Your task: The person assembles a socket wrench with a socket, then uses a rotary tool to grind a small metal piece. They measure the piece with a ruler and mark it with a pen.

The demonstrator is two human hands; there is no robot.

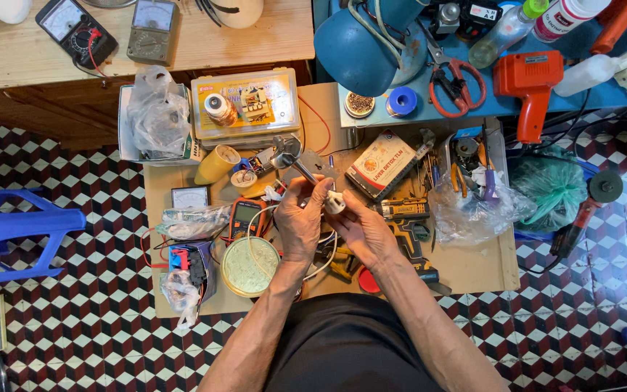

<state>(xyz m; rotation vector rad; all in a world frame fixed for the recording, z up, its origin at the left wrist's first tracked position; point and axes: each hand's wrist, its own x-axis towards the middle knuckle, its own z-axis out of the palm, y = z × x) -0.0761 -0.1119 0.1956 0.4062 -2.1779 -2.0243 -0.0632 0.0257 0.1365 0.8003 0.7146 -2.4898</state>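
Nearest, both bare forearms rise from the lap over the tiled floor [74,327] toward the middle of a low wooden board [473,268]. A round green-lidded tin [250,266] lies just left of the left wrist, and a dark cordless drill [409,225] lies just right of the right wrist. An orange multimeter [247,215] sits a little farther left, beside a crumpled plastic bag [196,221].

The left hand [300,218] is curled shut, its fingers wrapped around the handle of a metal tool [289,158] that slants up and to the left beyond the knuckles. The right hand [361,226] faces it, palm turned inward, fingers closed on a small white plug [335,202] pinched between the two hands. A white cord [326,254] seems to trail from the plug down under the palms, though the hands hide most of it.

Farther off, a yellow roll of tape [217,165] and a clear parts box [245,107] stand left of the tool's head. A red-and-white carton [381,164] lies to the right. Beyond, a blue lamp shade [361,45], red-handled scissors [457,83] and an orange soldering gun [530,83] rest on the blue bench [502,109].
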